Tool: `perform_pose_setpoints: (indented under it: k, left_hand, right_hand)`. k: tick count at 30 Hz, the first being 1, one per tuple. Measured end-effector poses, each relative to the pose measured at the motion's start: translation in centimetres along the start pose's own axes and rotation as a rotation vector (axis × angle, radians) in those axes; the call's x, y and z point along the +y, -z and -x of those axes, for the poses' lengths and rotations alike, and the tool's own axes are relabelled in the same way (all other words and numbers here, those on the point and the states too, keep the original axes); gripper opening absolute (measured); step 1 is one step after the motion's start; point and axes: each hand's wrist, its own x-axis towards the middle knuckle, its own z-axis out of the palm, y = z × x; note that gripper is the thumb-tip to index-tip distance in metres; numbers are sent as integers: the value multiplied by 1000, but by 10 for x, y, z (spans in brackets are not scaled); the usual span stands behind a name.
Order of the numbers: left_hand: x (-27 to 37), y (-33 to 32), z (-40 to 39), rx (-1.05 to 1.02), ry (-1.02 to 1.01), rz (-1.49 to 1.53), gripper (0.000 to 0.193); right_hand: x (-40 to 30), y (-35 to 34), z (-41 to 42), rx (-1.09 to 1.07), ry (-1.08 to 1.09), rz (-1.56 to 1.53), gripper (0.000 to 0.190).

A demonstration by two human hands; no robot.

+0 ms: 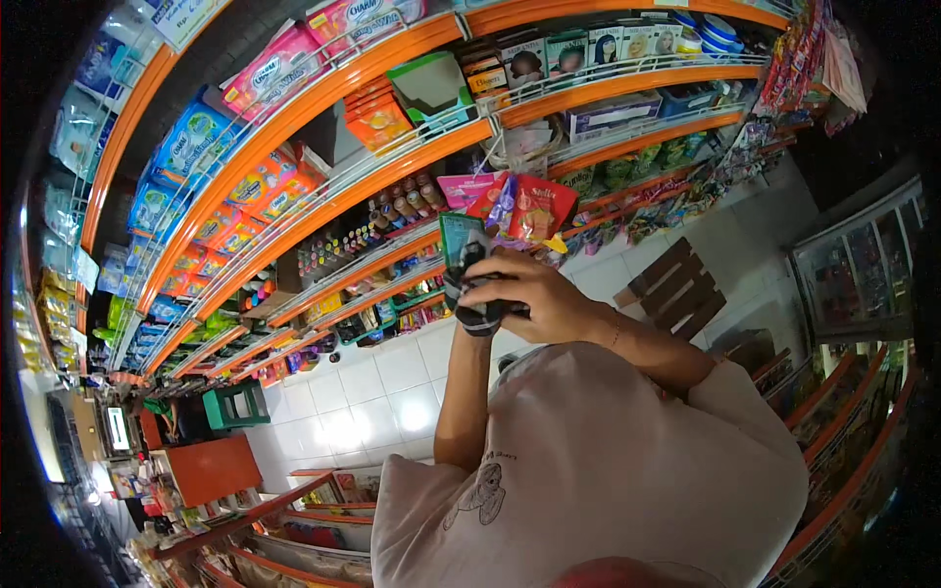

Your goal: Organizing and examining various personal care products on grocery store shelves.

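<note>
My right hand (540,298) reaches in from the right, its fingers curled over a black-and-grey fabric item (478,320). That fabric sits at the end of my left forearm and hides most of my left hand (474,283); whether it is a glove or a loose cloth is unclear. Just beyond the fabric a green packet (461,237) sticks up; what supports it cannot be told. Behind the hands hang a red Stella packet (540,208), a purple packet (503,206) and a pink packet (463,189).
Orange-edged shelves (412,147) curve across the front, with Charm packs (272,73) and Miranda boxes (566,55). A brown slatted wooden piece (676,290) lies on the white tiled floor (390,375). A green stool (235,404) stands left, near a red-orange counter (213,470).
</note>
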Motion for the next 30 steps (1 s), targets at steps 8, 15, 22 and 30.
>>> perform_pose_setpoints:
  k: [8,15,22,30]
  left_hand:
    - [-34,58,5,397,-145,-252,53]
    - [-42,-18,-24,368,-75,99,34]
    - [-75,-91,-52,871,-206,-314,36]
    - [-49,-50,-15,872,-407,-199,33]
  right_hand:
    - [-4,29,1,-182,-89,-173,47]
    - [48,78,36,181,-228,-556,70]
    - [53,73,53,148,-251,-516,67]
    - [40,78,69,183,-405,-703,56]
